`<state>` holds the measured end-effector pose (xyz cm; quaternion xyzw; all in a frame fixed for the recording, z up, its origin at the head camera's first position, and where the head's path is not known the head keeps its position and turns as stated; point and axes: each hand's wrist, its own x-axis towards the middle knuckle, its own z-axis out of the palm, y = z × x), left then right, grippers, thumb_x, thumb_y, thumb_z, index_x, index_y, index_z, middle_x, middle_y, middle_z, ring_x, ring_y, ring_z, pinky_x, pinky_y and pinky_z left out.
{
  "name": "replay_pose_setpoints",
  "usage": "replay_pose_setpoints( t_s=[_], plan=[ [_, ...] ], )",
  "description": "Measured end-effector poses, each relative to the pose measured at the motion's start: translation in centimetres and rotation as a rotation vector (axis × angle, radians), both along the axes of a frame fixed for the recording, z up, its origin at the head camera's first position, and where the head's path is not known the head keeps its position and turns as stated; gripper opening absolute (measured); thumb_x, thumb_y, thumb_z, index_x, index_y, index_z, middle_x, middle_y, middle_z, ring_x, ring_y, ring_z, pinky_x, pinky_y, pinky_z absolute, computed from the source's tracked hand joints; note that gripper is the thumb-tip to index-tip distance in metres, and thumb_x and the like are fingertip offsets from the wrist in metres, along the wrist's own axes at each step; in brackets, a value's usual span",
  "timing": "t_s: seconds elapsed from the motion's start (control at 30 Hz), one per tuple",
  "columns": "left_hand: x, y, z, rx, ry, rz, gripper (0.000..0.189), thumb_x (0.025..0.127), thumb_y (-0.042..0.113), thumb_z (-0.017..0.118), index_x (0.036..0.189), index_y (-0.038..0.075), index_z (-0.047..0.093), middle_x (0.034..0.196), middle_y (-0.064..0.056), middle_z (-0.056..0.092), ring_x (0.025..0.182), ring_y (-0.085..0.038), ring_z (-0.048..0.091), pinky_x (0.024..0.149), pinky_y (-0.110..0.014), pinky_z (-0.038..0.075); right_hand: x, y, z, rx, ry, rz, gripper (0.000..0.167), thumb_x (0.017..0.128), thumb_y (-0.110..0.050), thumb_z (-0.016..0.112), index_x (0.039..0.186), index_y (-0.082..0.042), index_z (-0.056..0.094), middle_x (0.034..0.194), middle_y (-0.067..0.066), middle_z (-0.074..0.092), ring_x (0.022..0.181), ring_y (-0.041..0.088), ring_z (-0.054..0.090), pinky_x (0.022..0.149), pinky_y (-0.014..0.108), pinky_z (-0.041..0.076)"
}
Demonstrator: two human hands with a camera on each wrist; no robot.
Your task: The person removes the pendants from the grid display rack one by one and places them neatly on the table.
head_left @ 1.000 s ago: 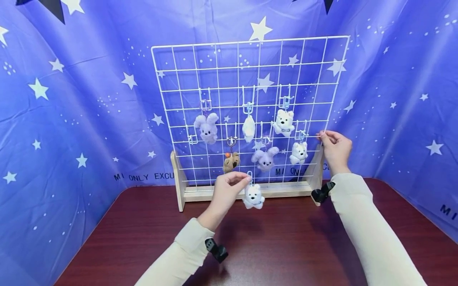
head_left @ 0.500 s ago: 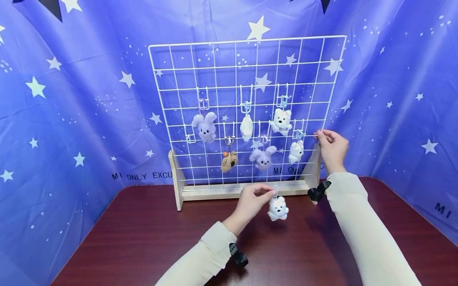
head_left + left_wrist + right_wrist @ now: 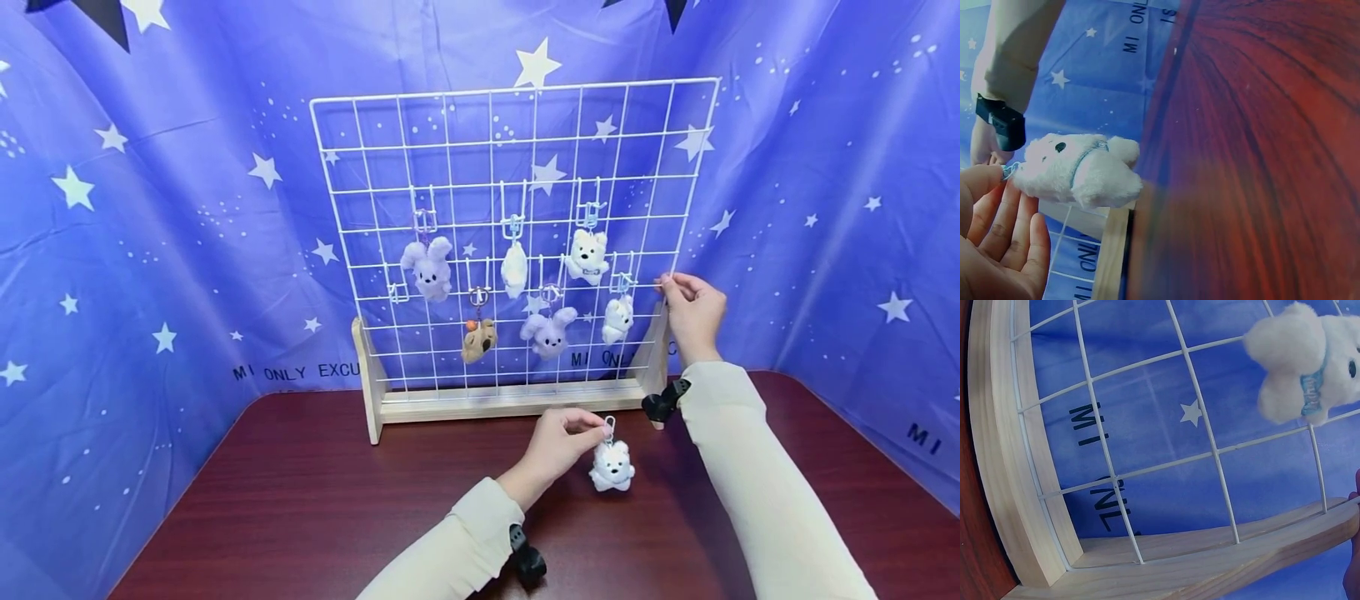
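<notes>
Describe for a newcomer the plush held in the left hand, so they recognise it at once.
Find the white wire grid on the red table. In front of its wooden base, right of centre in the head view, the left hand pinches a clip with a white plush hanging below. Other plushes hang on hooks; only this one is off the grid.

A curtained booth, star-printed blue cloth on three sides of a dark red table.
</notes>
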<state>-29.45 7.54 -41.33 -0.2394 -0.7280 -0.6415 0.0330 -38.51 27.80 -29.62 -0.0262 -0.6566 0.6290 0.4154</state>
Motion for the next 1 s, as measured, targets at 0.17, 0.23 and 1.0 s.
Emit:
replay_pose_setpoints(
  t_s=[0.17, 0.23, 1.0],
  plan=[
    [-0.2, 0.8, -0.4, 0.033, -0.064, -0.018, 0.012, 0.081, 0.01, 0.072, 0.087, 0.0, 0.073, 0.073, -0.006, 0.07, 0.06, 0.001, 0.054, 0.059, -0.015, 0.047, -0.1, 0.3, -0.1, 0.016, -0.001, -0.019, 0.028, 0.087, -0.01, 0.067, 0.106, 0.01, 0.066, 0.066, -0.027, 0.063, 0.064, -0.01, 0.061, 0.063, 0.006, 0.044],
    [-0.4, 1.0, -0.5, 0.054, -0.09, -0.017, 0.012, 0.081, 0.009, 0.072, 0.087, -0.001, 0.073, 0.073, -0.007, 0.07, 0.059, -0.001, 0.055, 0.059, -0.016, 0.049, -0.2, 0.3, -0.1, 0.026, 0.001, -0.019, 0.028, 0.087, -0.01, 0.067, 0.106, 0.01, 0.066, 0.065, -0.029, 0.061, 0.064, -0.011, 0.06, 0.062, 0.006, 0.044],
    [-3.1, 2.3, -2.0, 0.098, -0.183, 0.083, 0.013, 0.081, 0.006, 0.072, 0.086, -0.005, 0.072, 0.076, -0.011, 0.071, 0.058, -0.002, 0.055, 0.057, -0.017, 0.049, -0.2, 0.3, -0.1, 0.021, -0.008, -0.021, 0.026, 0.087, -0.01, 0.068, 0.105, 0.008, 0.067, 0.069, -0.024, 0.065, 0.063, -0.01, 0.061, 0.065, 0.006, 0.045]
  ],
)
